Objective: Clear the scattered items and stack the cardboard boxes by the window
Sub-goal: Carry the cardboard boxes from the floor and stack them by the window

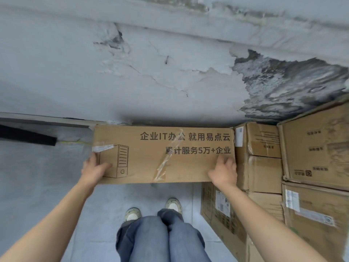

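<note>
Cardboard box (143, 163), long, brown and printed, held at its two ends

Nearest are the person's legs in blue jeans (160, 241) and pale shoes (133, 214) on the grey tiled floor (47, 176). Just beyond, the left hand (94, 169) grips the box's left end, with the thumb over the upper face and the fingers going round the edge out of sight. The right hand (224, 173) lies flat on the face near the right end, fingers straight and pressing.

The box lies crosswise before the person, long axis running left to right. Its broad printed face is turned up, and the tops of the characters point toward the wall. Whether it rests on the floor I cannot tell. Its right end is just beside the stack of brown cardboard boxes (264, 167).

From its slab-like look it is probably light and stiff lengthwise. The loose clear tape (162, 167) suggests a seam that could open. The two short ends look the soundest places to hold.

Its far edge sits close to the pale wall with peeling, damp-stained paint (170, 72).
</note>
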Tool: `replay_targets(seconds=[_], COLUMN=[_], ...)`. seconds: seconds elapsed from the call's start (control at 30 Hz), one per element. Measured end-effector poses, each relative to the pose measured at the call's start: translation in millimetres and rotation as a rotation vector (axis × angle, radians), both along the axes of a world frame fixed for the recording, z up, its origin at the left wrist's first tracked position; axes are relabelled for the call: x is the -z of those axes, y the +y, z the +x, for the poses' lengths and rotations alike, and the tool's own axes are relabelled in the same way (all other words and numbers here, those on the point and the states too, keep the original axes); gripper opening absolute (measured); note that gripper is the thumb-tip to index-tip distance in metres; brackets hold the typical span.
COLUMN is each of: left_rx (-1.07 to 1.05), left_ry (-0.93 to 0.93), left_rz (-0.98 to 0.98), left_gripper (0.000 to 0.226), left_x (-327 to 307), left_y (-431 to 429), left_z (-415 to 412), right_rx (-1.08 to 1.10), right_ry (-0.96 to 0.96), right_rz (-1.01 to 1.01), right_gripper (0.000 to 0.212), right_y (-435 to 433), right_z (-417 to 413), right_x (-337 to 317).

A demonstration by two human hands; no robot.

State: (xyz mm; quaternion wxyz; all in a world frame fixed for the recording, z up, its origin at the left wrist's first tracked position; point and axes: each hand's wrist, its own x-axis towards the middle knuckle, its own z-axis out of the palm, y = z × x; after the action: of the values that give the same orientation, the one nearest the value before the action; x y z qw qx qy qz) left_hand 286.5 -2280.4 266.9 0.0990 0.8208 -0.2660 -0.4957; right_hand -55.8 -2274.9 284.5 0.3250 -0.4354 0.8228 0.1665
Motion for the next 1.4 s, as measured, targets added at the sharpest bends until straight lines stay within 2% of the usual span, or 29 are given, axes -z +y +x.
replay_targets(seconds=[0.1, 0.2, 0.37, 0.5, 0.7, 0.8, 0.93, 1.1, 1.2, 1.4], left_rx=[0.033, 0.000, -0.145, -0.281, 0.087, 0.249, 0.379, 0.590, 0.695, 0.928], left_ry=[-0.003, 0.103, 0.260, 0.369, 0.437, 0.395, 0.371, 0.361, 0.419, 0.485], left_rz=[-0.011, -0.081, -0.069, -0.098, 0.066, 0.023, -0.027, -0.006, -0.019, -0.089], left_gripper=[0.069, 0.057, 0.020, 0.020, 0.017, 0.015, 0.013, 0.013, 0.015, 0.016], left_x=[-31.3, -76.5, -157.4, -215.1, -266.7, -283.5, -299.1, -306.1, -316.9, -340.1], left_y=[-2.0, 10.3, 52.2, 89.1, 137.2, 135.2, 141.0, 176.4, 199.8, 293.0], left_z=[-7.9, -22.0, -30.1, -42.1, -57.6, -45.7, -36.1, -58.0, -84.8, -168.7], right_rx=[0.124, 0.207, 0.391, 0.631, 0.878, 0.927, 0.987, 1.197, 1.358, 1.687], right_ry=[-0.134, -0.234, -0.396, -0.502, -0.574, -0.621, -0.633, -0.556, -0.495, -0.329], right_rz=[-0.017, -0.034, -0.140, -0.347, -0.519, -0.529, -0.548, -0.690, -0.816, -1.032], right_gripper=[0.057, 0.056, 0.040, 0.026, 0.018, 0.011, 0.014, 0.007, 0.007, 0.013], right_y=[9.8, 29.9, 81.1, 124.5, 182.1, 210.1, 255.3, 327.3, 383.6, 544.7], right_z=[11.7, 15.4, 15.4, 24.7, 79.5, 113.0, 135.3, 127.2, 120.8, 124.3], right_x=[-37.4, -83.2, -170.7, -220.0, -261.3, -278.1, -290.6, -300.2, -301.2, -312.6])
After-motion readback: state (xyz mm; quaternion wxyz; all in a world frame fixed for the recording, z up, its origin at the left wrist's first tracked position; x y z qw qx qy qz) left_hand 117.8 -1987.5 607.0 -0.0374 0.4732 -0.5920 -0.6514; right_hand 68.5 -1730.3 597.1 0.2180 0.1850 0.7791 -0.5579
